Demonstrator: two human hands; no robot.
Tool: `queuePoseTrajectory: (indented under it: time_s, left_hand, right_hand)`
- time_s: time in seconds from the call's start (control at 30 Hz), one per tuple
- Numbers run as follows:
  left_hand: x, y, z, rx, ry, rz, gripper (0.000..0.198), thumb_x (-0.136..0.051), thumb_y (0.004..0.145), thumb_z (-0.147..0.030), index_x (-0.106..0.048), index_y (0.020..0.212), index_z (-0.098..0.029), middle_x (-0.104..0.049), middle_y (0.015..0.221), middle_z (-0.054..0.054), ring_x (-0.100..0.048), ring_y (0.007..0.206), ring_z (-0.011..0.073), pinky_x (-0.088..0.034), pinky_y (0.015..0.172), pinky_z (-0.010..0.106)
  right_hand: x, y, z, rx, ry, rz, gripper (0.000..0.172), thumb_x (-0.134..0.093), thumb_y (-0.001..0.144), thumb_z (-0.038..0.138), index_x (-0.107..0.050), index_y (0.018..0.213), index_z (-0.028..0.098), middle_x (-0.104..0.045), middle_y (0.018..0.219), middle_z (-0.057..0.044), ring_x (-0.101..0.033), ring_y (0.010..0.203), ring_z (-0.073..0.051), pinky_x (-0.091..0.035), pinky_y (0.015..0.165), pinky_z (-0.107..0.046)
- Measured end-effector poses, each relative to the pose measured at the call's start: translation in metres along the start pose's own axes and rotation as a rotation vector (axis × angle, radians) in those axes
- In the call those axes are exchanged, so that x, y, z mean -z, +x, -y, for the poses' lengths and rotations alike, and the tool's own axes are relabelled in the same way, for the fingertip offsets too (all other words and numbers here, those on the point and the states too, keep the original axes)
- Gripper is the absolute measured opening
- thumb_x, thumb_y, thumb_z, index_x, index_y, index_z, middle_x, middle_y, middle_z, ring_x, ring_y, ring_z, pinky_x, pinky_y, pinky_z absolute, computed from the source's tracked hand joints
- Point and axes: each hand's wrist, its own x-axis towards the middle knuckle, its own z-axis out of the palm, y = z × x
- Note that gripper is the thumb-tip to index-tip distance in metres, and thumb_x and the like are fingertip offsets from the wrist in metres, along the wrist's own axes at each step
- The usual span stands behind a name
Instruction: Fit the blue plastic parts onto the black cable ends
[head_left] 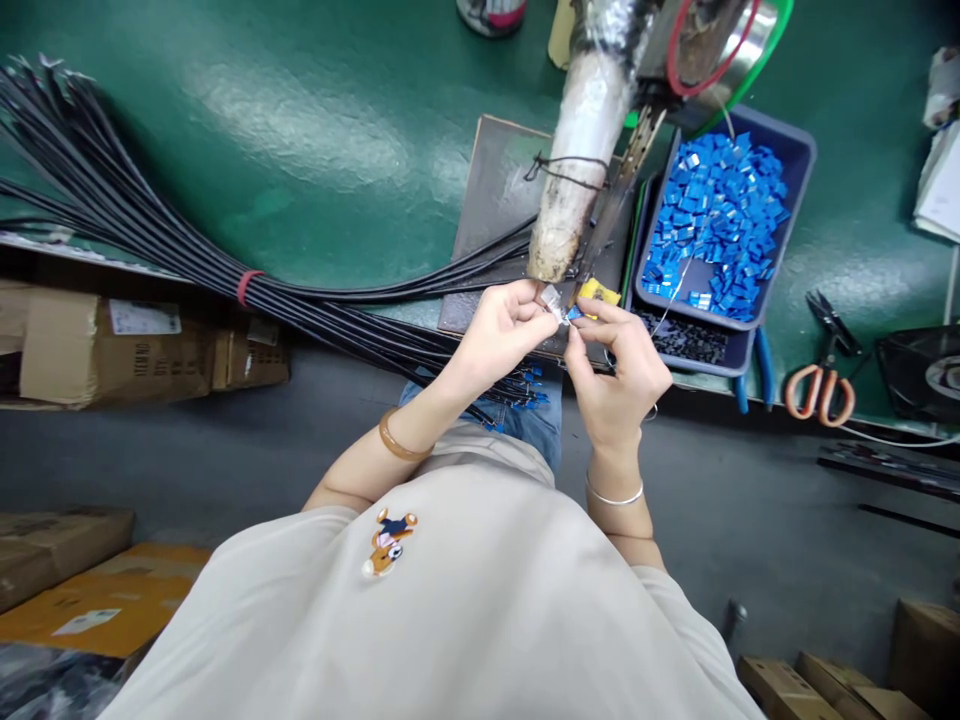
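Note:
My left hand [501, 328] is closed in a pinch on the end of a black cable with a small white connector [552, 299]. Facing it, my right hand [616, 362] pinches a small blue part [574, 313] against that cable end. Both hands meet just under the tip of a soldering iron [611, 205] and beside a thick foil-wrapped pipe [581, 150]. A thin solder wire [673, 296] runs from my right hand up toward the tray. The bundle of black cables [187, 255], tied with a red band, fans out to the left across the green table [315, 130].
A blue tray [796, 150] full of small blue parts stands right of my hands, over a lower tray of dark parts [686, 340]. Orange-handled scissors [821, 385] lie further right. Cardboard boxes [112, 350] sit under the table and on the floor.

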Motion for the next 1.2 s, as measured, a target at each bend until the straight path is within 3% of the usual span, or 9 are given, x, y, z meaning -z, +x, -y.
queuePoseTrajectory:
  time_s: [0.2,0.5,0.7,0.83,0.97,1.2]
  left_hand:
    - [0.001,-0.001,-0.003,-0.007,0.009,0.014,0.007,-0.065,0.07,-0.013,-0.059,0.071,-0.013,-0.046,0.053,-0.008,-0.035,0.046,0.001,-0.03,0.048,0.017]
    - [0.003,-0.001,0.0,0.052,0.011,0.05,0.012,-0.068,0.07,-0.016,-0.057,0.068,-0.013,-0.042,0.05,-0.009,-0.034,0.044,0.0016,-0.028,0.047,0.018]
    - [0.005,-0.006,0.004,0.045,0.111,0.03,0.009,-0.065,0.074,-0.013,-0.056,0.071,-0.014,-0.047,0.047,-0.008,-0.037,0.041,0.0019,-0.027,0.043,0.017]
    - [0.006,-0.01,0.005,0.022,0.126,-0.01,0.011,-0.064,0.074,-0.013,-0.054,0.075,-0.015,-0.052,0.049,-0.008,-0.041,0.04,0.0015,-0.031,0.043,0.015]
    - [0.007,-0.013,0.007,0.055,0.13,0.032,0.01,-0.063,0.075,-0.012,-0.054,0.077,-0.015,-0.053,0.049,-0.008,-0.042,0.04,0.0014,-0.033,0.043,0.014]
    - [0.007,-0.014,0.008,0.035,0.127,0.056,0.008,-0.06,0.075,-0.011,-0.053,0.075,-0.015,-0.052,0.049,-0.008,-0.045,0.043,0.0019,-0.036,0.046,0.013]
  right_hand:
    - [0.001,0.004,0.004,0.021,-0.003,-0.028,0.01,-0.063,0.085,0.014,-0.06,0.083,0.023,-0.074,0.1,-0.002,-0.072,0.092,-0.017,-0.058,0.081,-0.033]
    - [0.003,0.0,0.0,0.024,-0.008,0.048,0.012,-0.061,0.085,0.013,-0.056,0.082,0.023,-0.074,0.101,-0.003,-0.072,0.093,-0.017,-0.059,0.081,-0.032]
    - [0.003,-0.005,0.0,0.05,-0.028,0.005,0.013,-0.063,0.084,0.011,-0.058,0.086,0.023,-0.074,0.099,-0.003,-0.072,0.094,-0.016,-0.058,0.081,-0.029]
    - [0.004,-0.009,0.001,-0.06,0.026,0.012,0.008,-0.064,0.085,0.015,-0.06,0.086,0.023,-0.075,0.093,-0.001,-0.073,0.084,-0.014,-0.059,0.073,-0.026]
    - [0.007,-0.011,0.002,-0.171,0.141,0.023,0.006,-0.064,0.086,0.017,-0.06,0.085,0.022,-0.075,0.093,-0.001,-0.072,0.076,-0.012,-0.059,0.065,-0.023]
    - [0.008,-0.013,0.007,-0.054,0.07,0.041,0.011,-0.066,0.083,0.013,-0.061,0.085,0.022,-0.077,0.093,0.0,-0.071,0.068,-0.01,-0.057,0.062,-0.021]
